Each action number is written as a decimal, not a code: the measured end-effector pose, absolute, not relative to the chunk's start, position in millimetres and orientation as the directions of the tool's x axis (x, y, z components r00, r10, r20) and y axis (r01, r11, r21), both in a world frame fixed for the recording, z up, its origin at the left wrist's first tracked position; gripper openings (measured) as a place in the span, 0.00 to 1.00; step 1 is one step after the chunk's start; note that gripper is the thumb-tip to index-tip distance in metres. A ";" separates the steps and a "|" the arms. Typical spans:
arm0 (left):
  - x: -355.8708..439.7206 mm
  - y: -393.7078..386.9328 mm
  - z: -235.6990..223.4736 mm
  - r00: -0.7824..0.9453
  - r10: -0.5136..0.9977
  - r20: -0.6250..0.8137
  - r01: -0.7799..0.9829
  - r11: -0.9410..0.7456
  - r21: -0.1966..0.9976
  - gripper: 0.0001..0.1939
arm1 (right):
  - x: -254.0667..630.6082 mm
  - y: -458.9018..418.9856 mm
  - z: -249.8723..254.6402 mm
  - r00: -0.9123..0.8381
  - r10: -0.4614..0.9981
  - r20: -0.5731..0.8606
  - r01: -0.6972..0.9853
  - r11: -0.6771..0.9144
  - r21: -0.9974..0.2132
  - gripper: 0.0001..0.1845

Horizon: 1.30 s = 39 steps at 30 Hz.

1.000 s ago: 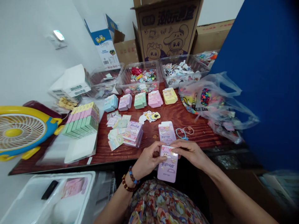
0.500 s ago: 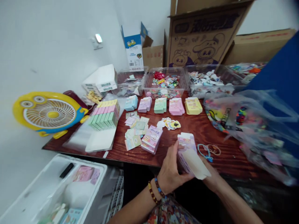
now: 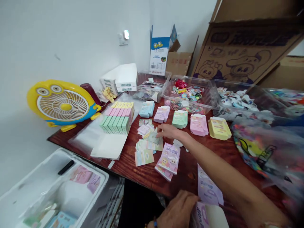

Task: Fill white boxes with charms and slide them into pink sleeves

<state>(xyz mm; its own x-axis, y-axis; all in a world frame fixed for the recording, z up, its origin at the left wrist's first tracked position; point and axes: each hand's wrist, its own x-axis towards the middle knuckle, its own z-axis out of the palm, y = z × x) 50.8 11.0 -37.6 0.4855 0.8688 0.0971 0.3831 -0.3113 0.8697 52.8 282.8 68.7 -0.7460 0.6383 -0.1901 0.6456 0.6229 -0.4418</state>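
touching paper cards (right hand)

A yellow fan with blue trim, red-brown wood-grain counter, pink-and-lilac cartoon-printed cartons, mint-green box, pale yellow box, brown cardboard carton with dark line-drawn cartoons

You're watching a cramped packing stockroom: just past your fingers, pastel boxes crowd the wooden surface, with clear tubs of stickers and printed cartons against the white wall.
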 end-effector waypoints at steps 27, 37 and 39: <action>63.1 45.3 27.7 0.085 0.996 0.039 0.371 -0.068 0.926 0.37 | 248.6 148.9 119.3 -0.097 0.995 0.027 0.173 0.043 -0.984 0.14; 70.4 58.0 21.8 0.113 0.982 0.154 0.611 -0.190 0.768 0.40 | 274.7 85.0 86.7 -0.096 0.994 0.053 0.403 0.088 -0.911 0.12; 68.6 58.1 22.3 0.141 0.973 0.182 0.643 -0.230 0.731 0.41 | 278.6 85.5 84.0 -0.117 0.993 0.035 0.418 0.081 -0.905 0.12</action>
